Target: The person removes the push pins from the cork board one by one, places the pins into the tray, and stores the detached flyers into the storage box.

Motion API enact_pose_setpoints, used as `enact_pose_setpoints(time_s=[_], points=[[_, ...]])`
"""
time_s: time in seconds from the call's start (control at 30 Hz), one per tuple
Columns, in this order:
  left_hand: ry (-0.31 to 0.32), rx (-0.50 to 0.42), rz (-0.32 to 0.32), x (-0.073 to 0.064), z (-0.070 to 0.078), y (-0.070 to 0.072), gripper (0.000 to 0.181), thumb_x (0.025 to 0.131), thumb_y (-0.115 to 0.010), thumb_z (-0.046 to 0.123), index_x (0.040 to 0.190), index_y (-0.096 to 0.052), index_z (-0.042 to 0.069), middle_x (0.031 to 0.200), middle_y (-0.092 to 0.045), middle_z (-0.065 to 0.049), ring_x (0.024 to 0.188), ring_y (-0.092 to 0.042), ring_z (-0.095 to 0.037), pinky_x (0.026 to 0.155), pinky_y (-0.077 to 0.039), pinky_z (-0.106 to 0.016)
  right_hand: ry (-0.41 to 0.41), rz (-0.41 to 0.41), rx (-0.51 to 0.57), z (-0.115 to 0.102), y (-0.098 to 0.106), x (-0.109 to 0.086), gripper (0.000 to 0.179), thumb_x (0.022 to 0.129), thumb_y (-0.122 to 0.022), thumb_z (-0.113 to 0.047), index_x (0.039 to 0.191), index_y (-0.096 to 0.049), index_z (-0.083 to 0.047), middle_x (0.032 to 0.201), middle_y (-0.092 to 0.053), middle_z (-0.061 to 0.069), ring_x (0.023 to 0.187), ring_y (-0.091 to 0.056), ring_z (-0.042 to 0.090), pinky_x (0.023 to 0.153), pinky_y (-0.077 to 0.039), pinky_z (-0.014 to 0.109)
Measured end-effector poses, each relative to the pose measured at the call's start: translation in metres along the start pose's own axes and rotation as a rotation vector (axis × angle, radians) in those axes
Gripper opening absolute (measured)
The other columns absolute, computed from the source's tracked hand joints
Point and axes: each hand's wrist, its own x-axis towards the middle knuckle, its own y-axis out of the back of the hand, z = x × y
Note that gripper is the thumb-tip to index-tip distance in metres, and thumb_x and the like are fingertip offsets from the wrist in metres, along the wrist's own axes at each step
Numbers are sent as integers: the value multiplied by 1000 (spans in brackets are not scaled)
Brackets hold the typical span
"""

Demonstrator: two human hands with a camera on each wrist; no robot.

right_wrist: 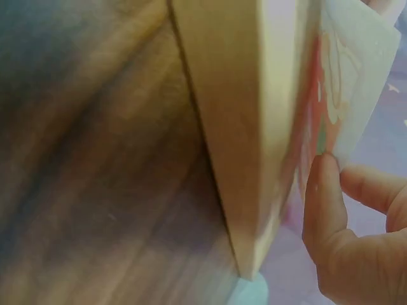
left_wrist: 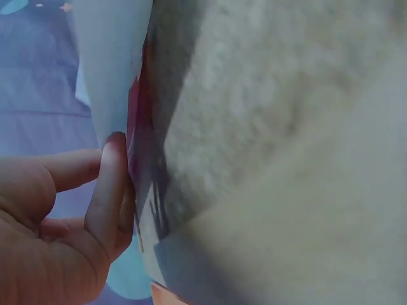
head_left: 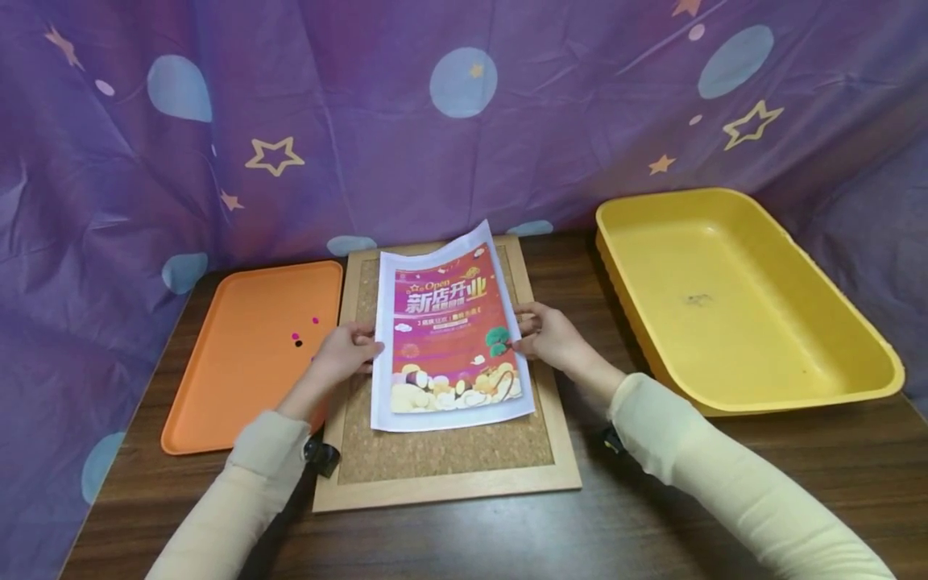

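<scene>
A printed poster sheet (head_left: pixel 449 338), red and purple with a white margin, is held by its two long sides over a cork board (head_left: pixel 442 455) with a pale wooden frame. My left hand (head_left: pixel 344 352) pinches the left edge between thumb and fingers. On the opposite edge, my right hand (head_left: pixel 551 334) pinches the paper near the green trees in the print. In the left wrist view the sheet (left_wrist: pixel 111 70) stands off the cork, its edge between the fingertips. The right wrist view has the poster's margin (right_wrist: pixel 365 82) in the pinch, beside the wooden frame (right_wrist: pixel 222 95).
An orange tray (head_left: pixel 239 354) with several small pink and dark pieces lies left of the board. To the right stands a large yellow tub (head_left: pixel 725 306). A purple curtain (head_left: pixel 377 121) with stars hangs behind the dark wooden table (head_left: pixel 449 540).
</scene>
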Motion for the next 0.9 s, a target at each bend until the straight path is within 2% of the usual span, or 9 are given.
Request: enact_pose_setpoints(time_s=[0.13,0.27,0.5,0.57,0.67,0.77,0.9], points=[[-16,-25,5,-4,4,-2,44,96,-54,10,133,-45,-12,113,-59,-25,66,-58,-2,65,-56,-19,57,18,-90,-5,7,-5,58,80,-58,9,136,-41,8,109,-63,31,67,-58,6,59,-52,23],[-37,-44,3,-13,10,-2,43,97,-53,12,133,-45,-11,122,-56,-30,64,-59,-2,67,-57,-23,109,49,-169,-12,17,-13,57,81,-60,7,135,-43,9,108,-64,31,77,-62,13,64,-51,21],[-114,-159,-27,-27,28,-10,43,97,-53,9,134,-41,-10,124,-53,-31,79,-64,-9,75,-59,-30,157,113,-268,-23,47,-33,55,82,-63,5,133,-44,10,109,-64,31,90,-64,24,68,-49,16],[-143,-200,-30,-29,34,-16,42,97,-52,8,133,-42,-11,123,-54,-31,84,-64,-12,77,-59,-29,163,124,-284,-26,57,-37,55,83,-63,4,134,-43,10,110,-63,31,88,-64,20,67,-49,14],[-189,-262,-22,-28,46,-26,40,96,-52,6,131,-43,-11,122,-55,-32,86,-64,-13,76,-59,-28,154,136,-289,-31,74,-42,56,85,-62,3,136,-41,10,113,-61,33,82,-61,7,66,-49,12],[-232,-338,-20,-26,59,-39,38,95,-52,3,130,-44,-11,120,-56,-32,82,-63,-10,74,-59,-26,120,158,-306,-33,93,-45,57,87,-61,1,139,-39,8,117,-58,33,76,-55,-5,66,-49,10],[-261,-453,-22,-20,79,-64,36,94,-52,-1,127,-46,-11,113,-58,-30,73,-60,-5,71,-59,-25,80,218,-363,-31,119,-47,57,88,-60,-3,140,-40,5,121,-56,33,72,-52,-11,65,-48,11]])
